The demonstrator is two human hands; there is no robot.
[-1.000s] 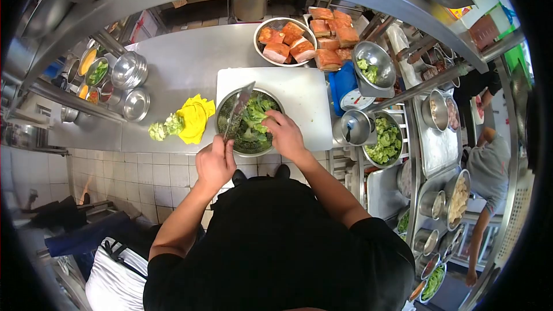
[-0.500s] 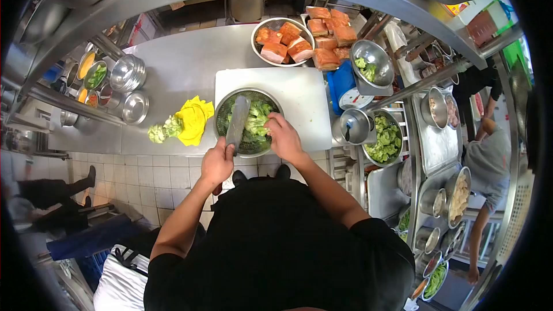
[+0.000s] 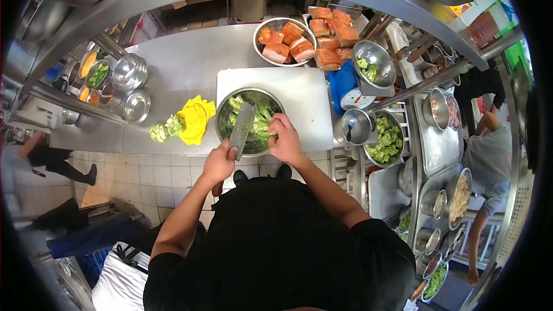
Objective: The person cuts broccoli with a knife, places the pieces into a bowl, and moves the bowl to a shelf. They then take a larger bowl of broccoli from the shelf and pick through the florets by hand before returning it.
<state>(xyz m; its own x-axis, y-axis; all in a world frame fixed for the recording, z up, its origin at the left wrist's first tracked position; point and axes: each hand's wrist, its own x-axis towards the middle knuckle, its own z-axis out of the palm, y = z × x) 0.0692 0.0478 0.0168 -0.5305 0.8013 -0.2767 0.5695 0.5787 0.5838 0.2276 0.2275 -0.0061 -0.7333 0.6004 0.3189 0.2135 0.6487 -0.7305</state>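
Observation:
A steel colander point(image 3: 221, 116) with green broccoli point(image 3: 260, 121) in it stands on the left part of a white cutting board point(image 3: 305, 103). My left hand point(image 3: 220, 162) is closed round the handle of a broad cleaver point(image 3: 243, 126), whose blade is over the colander. At the colander's right side my right hand point(image 3: 284, 138) grips a piece of the broccoli with bent fingers. Left of the board lie a yellow cloth point(image 3: 197, 121) and pale broccoli stems point(image 3: 167, 129).
Behind the board stand a bowl of pork pieces point(image 3: 288, 42) and more stacked pork point(image 3: 334, 31). A blue scale point(image 3: 343, 83) and a bowl of florets point(image 3: 385, 140) are at the right. Co-workers point(image 3: 487, 150) stand far right and far left.
The cleaver blade has shifted slightly right and down and turned its flat side more into view. The person at the far left has moved.

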